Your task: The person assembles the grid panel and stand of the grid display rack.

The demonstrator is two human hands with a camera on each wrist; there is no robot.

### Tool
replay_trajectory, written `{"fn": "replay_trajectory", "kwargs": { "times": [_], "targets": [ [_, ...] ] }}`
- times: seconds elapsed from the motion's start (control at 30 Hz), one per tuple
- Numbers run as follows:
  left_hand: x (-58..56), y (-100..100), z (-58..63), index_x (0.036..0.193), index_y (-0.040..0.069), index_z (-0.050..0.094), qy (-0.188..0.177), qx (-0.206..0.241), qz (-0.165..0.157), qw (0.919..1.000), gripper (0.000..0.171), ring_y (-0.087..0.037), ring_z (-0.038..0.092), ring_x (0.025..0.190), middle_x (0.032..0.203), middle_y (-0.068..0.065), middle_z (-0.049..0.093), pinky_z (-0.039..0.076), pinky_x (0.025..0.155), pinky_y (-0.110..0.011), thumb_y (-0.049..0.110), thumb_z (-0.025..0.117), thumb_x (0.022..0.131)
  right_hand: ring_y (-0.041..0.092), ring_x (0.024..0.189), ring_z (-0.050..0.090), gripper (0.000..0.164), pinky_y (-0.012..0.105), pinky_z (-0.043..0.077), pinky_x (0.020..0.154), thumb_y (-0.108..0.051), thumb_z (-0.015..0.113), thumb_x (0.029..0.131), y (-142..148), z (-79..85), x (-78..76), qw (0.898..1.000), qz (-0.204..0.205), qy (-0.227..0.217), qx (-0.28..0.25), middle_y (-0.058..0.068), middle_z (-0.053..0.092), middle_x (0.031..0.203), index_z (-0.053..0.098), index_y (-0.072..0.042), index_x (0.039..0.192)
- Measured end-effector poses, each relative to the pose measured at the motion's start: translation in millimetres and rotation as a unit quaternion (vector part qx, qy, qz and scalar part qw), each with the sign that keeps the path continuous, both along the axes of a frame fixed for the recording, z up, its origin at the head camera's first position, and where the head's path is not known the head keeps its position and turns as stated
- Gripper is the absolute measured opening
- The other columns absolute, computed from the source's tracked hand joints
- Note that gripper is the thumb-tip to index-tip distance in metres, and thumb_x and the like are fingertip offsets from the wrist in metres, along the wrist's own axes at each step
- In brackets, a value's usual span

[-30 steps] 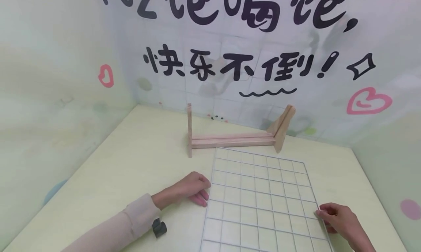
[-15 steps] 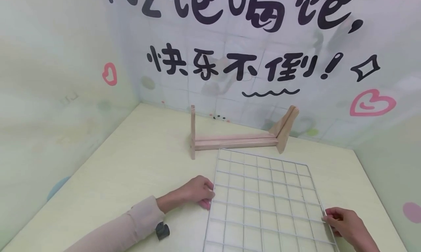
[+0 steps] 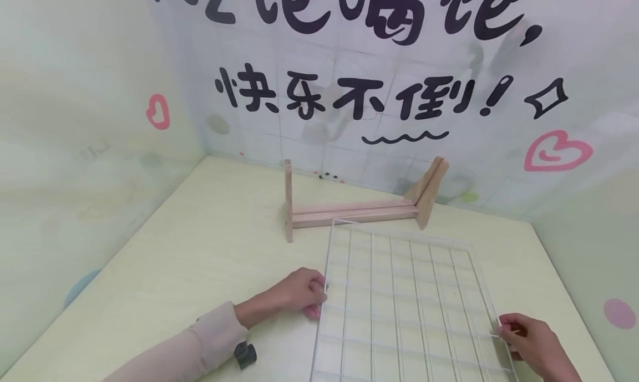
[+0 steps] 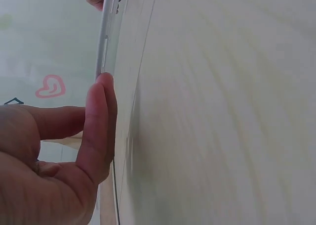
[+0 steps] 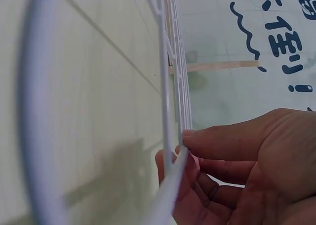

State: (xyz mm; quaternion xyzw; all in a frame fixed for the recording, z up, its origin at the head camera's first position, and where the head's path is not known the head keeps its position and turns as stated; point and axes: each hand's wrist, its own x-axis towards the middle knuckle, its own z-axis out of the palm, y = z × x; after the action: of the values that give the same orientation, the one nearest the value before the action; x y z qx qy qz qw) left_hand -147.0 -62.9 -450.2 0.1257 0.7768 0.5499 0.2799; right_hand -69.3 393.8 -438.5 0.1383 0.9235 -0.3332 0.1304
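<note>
A white wire grid panel (image 3: 372,293) is held slightly raised over the pale tabletop, its thin shadow lines showing beneath. At its left edge my left hand (image 3: 301,291) pinches the outer wire between thumb and fingers. My right hand (image 3: 534,337) grips the opposite edge; in the right wrist view the thumb lies on one side of the rim wire and the fingers on the other. The panel's near end runs out of the head view at the bottom. Just behind its far edge stands a wooden frame (image 3: 354,214) with a grooved crossbar between two uprights.
The pale tabletop (image 3: 209,243) meets a printed backdrop (image 3: 319,132) with black lettering and pink hearts at the rear. Side walls (image 3: 599,243) close it in. A small dark grey item (image 3: 244,355) shows beside my left sleeve (image 3: 189,343).
The grid panel lay flat a second ago and has now come up a little off the table. My left fingers have closed on its edge. The wooden frame stays put.
</note>
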Motion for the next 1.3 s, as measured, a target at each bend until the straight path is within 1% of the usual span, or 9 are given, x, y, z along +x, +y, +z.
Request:
{"fn": "replay_trajectory", "kwargs": {
  "times": [0.23, 0.47, 0.63, 0.67, 0.8, 0.9, 1.03, 1.17, 1.3],
  "targets": [
    [-4.7, -7, 8.8, 0.117, -0.011, 0.058, 0.047, 0.027, -0.001, 0.9985, 0.028, -0.018, 0.067, 0.057, 0.074, -0.008, 0.064, 0.059, 0.059, -0.032, 0.0, 0.061, 0.092, 0.0, 0.074, 0.057, 0.037, 0.027, 0.06, 0.066, -0.006, 0.058, 0.098, -5, 11.9, -1.2, 0.998, -0.006, 0.048, -0.026, 0.004, 0.06, 0.093, 0.051, 0.018, 0.126],
    [-11.7, -13, 21.1, 0.128, -0.009, 0.056, 0.087, 0.029, 0.0, 0.9958, 0.033, -0.012, 0.063, 0.061, 0.082, -0.012, 0.06, 0.059, 0.061, -0.03, 0.002, 0.055, 0.096, 0.0, 0.073, 0.062, 0.041, 0.026, 0.06, 0.066, -0.003, 0.059, 0.098, -11, 13.9, -0.5, 0.995, -0.003, 0.098, -0.037, 0.008, 0.063, 0.094, 0.048, 0.02, 0.129],
    [-15.9, -14, 29.5, 0.136, -0.007, 0.053, 0.113, 0.023, 0.0, 0.9933, 0.04, -0.011, 0.06, 0.062, 0.087, -0.02, 0.06, 0.057, 0.06, -0.029, 0.001, 0.05, 0.098, 0.003, 0.07, 0.065, 0.038, 0.025, 0.059, 0.065, 0.001, 0.06, 0.096, -14, 12.9, 0.9, 0.99, 0.0, 0.139, -0.032, -0.002, 0.063, 0.089, 0.051, 0.019, 0.128],
    [-16.5, -14, 30.9, 0.138, -0.008, 0.051, 0.115, 0.024, 0.001, 0.9931, 0.041, -0.011, 0.059, 0.062, 0.09, -0.022, 0.061, 0.057, 0.059, -0.027, 0.001, 0.05, 0.098, 0.003, 0.07, 0.065, 0.037, 0.026, 0.059, 0.064, 0.002, 0.06, 0.095, -15, 12.9, 0.8, 0.988, -0.001, 0.15, -0.03, -0.005, 0.062, 0.088, 0.052, 0.019, 0.127],
    [-17.7, -16, 35.6, 0.144, -0.007, 0.045, 0.122, 0.03, 0.008, 0.992, 0.045, -0.012, 0.06, 0.065, 0.12, -0.025, 0.063, 0.053, 0.06, -0.024, 0.001, 0.048, 0.099, 0.003, 0.069, 0.065, 0.035, 0.026, 0.059, 0.063, 0.003, 0.061, 0.094, -18, 14.6, -0.8, 0.984, -0.008, 0.175, -0.021, -0.011, 0.06, 0.084, 0.054, 0.017, 0.125],
    [-18.4, -16, 38.8, 0.145, -0.007, 0.042, 0.126, 0.043, 0.02, 0.9909, 0.045, -0.017, 0.066, 0.072, 0.125, -0.026, 0.062, 0.056, 0.068, -0.027, 0.0, 0.046, 0.101, 0.003, 0.067, 0.066, 0.035, 0.024, 0.059, 0.062, 0.001, 0.062, 0.094, -21, 17.5, -3.1, 0.983, -0.013, 0.184, -0.016, -0.011, 0.061, 0.084, 0.054, 0.016, 0.126],
    [-19.0, -14, 43.5, 0.146, -0.011, 0.037, 0.115, 0.078, 0.033, 0.9897, 0.044, -0.029, 0.073, 0.086, 0.114, -0.031, 0.063, 0.06, 0.079, -0.034, -0.003, 0.04, 0.103, 0.003, 0.067, 0.067, 0.035, 0.023, 0.058, 0.062, 0.002, 0.063, 0.094, -27, 21.4, -6.8, 0.976, -0.013, 0.217, -0.026, -0.017, 0.061, 0.083, 0.055, 0.016, 0.125],
    [-18.8, -10, 45.5, 0.145, -0.009, 0.034, 0.085, 0.114, 0.054, 0.9883, 0.04, -0.035, 0.072, 0.097, 0.122, -0.03, 0.059, 0.06, 0.081, -0.037, -0.002, 0.034, 0.105, -0.001, 0.07, 0.066, 0.034, 0.023, 0.058, 0.061, 0.005, 0.065, 0.092, -34, 23.0, -10.0, 0.967, -0.018, 0.251, -0.045, -0.024, 0.059, 0.082, 0.055, 0.018, 0.122],
    [-18.2, -9, 45.3, 0.139, -0.003, 0.035, 0.067, 0.133, 0.068, 0.9865, 0.033, -0.035, 0.071, 0.098, 0.123, -0.027, 0.059, 0.06, 0.079, -0.038, 0.005, 0.033, 0.108, -0.002, 0.073, 0.064, 0.032, 0.025, 0.059, 0.062, 0.007, 0.065, 0.091, -41, 22.8, -11.4, 0.964, -0.032, 0.258, -0.06, -0.023, 0.059, 0.084, 0.055, 0.017, 0.12]
  ]
}}
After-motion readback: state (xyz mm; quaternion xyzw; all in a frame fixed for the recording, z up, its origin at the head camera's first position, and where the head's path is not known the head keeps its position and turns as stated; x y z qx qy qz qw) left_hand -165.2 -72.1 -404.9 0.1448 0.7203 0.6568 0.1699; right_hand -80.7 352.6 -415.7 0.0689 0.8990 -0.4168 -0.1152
